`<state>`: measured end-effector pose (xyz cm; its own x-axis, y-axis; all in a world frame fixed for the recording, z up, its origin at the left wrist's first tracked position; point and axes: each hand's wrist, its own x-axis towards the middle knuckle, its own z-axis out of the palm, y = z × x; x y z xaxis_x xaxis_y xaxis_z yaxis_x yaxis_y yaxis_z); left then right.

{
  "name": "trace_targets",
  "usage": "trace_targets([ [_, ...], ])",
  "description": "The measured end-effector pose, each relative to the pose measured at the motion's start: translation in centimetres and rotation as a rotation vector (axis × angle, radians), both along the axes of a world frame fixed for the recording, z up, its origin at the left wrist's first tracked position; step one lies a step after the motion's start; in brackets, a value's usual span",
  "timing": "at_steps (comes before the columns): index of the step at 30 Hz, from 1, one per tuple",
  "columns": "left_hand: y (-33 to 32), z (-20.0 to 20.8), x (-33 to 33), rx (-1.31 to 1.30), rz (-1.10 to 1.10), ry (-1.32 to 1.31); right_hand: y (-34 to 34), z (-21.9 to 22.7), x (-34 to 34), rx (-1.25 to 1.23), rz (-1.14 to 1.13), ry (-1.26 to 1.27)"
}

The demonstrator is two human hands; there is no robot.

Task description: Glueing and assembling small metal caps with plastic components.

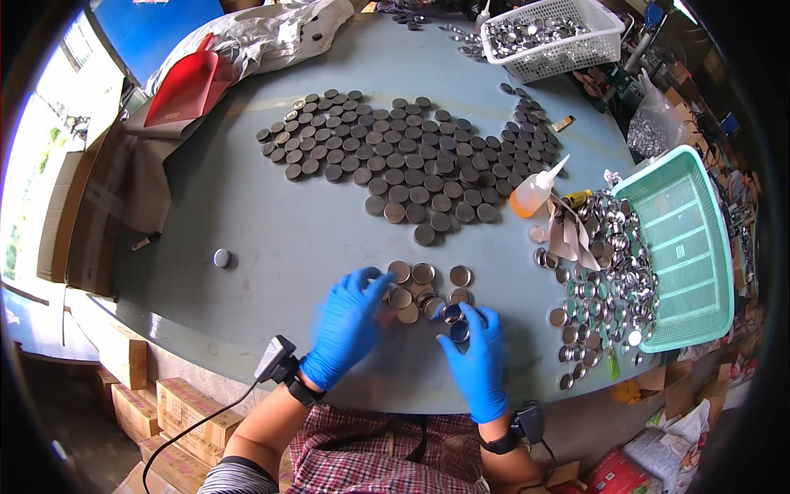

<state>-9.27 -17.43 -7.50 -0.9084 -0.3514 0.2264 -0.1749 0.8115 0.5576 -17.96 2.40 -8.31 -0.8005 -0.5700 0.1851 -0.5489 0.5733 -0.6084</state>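
A small cluster of round metal caps (424, 290) lies on the grey-blue table in front of me, some overlapping. Both hands wear blue gloves. My left hand (347, 329) is at the left side of the cluster, its fingertips by the caps and smeared by motion. On the right, my right hand (479, 358) has thumb and forefinger closed around a shiny dark-looking cap (459, 331). Another cap (453, 313) sits against its fingertips. Beyond them spreads a broad single layer of dark grey discs (411, 160).
To the right, loose shiny caps (613, 280) are heaped beside a tipped green basket (683, 247). A squeeze bottle with orange liquid (533, 193) stands near them. At the back is a white basket (559, 62) of caps. One lone cap (221, 258) lies left; a red dustpan (183, 89) is farther back.
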Motion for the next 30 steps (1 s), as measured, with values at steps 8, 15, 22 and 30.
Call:
trace_targets([
  [8,4.0,-0.3,-2.4,-0.247,-0.176,-0.001,1.5,-0.3,0.8,-0.196,-0.024,-0.120],
  [15,4.9,-1.2,-0.1,-0.252,-0.227,-0.027,2.8,-0.5,1.9,-0.089,-0.006,-0.034],
  [22,6.6,-0.5,1.8,-0.173,-0.071,-0.043,1.9,-0.1,3.0,-0.178,0.015,-0.016],
  [30,6.9,-0.8,1.6,-0.247,-0.119,0.038,1.5,-0.5,0.4,-0.065,0.076,0.044],
])
